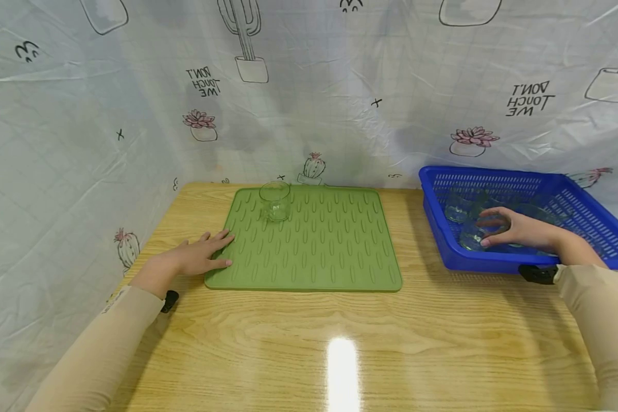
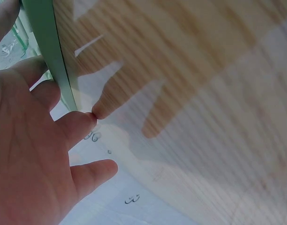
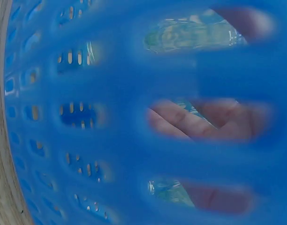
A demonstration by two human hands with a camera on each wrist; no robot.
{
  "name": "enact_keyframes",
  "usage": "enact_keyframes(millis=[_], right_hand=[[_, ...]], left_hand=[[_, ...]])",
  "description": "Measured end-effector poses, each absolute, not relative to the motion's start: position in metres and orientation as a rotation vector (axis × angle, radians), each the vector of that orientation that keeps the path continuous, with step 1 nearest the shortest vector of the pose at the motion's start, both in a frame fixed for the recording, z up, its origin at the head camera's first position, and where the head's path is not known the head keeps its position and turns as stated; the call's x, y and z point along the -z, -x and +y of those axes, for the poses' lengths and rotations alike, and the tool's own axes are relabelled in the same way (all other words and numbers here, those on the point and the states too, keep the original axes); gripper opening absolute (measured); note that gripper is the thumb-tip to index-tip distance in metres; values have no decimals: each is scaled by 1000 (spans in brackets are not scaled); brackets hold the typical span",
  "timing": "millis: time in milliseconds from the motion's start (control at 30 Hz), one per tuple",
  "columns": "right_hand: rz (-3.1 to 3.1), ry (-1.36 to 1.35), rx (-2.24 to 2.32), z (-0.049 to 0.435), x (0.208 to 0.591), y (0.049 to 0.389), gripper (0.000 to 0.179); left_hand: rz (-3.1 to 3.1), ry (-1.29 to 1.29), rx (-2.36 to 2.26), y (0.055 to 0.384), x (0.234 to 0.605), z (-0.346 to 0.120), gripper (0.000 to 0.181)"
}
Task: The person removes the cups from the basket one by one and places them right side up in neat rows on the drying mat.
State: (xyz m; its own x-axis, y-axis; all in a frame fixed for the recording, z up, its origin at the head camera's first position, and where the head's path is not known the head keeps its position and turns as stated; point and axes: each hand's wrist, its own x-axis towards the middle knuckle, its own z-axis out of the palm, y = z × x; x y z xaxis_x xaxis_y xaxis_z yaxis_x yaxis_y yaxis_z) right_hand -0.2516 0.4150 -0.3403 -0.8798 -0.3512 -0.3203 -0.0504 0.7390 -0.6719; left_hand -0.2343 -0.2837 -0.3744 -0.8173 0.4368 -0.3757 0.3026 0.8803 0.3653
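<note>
My left hand (image 1: pixel 198 254) lies with spread fingers at the left edge of a green ridged mat (image 1: pixel 314 246). In the left wrist view its fingertips are right by the mat's edge (image 2: pixel 47 42). One clear glass cup (image 1: pixel 276 206) stands upright on the mat's far left part. Reaching into a blue plastic basket (image 1: pixel 494 265), my right hand (image 1: pixel 527 230) holds another clear glass cup (image 1: pixel 470 238) between thumb and fingers. The right wrist view sees that hand's fingers (image 3: pixel 181 123) only through slots in the basket's wall (image 3: pixel 120 152).
More clear glass cups (image 1: pixel 456 207) are in the basket, partly behind the right hand. Mat and basket sit on a wooden table (image 1: pixel 268 332), with bare wood between them. A patterned white curtain (image 1: pixel 340 114) hangs along the back and left sides.
</note>
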Motion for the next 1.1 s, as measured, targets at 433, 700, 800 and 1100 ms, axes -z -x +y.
enact_keyframes(millis=[433, 700, 800, 1100], right_hand=[[2542, 361, 1046, 411, 328, 248, 73], [2532, 374, 1075, 410, 327, 245, 75], [2538, 374, 1074, 410, 326, 243, 76], [2597, 422, 1040, 409, 325, 235, 74]], left_hand=[[2600, -548, -375, 235, 374, -284, 86], [2593, -545, -384, 235, 373, -283, 86], [2590, -539, -392, 235, 372, -283, 86], [2586, -536, -406, 234, 372, -283, 85]])
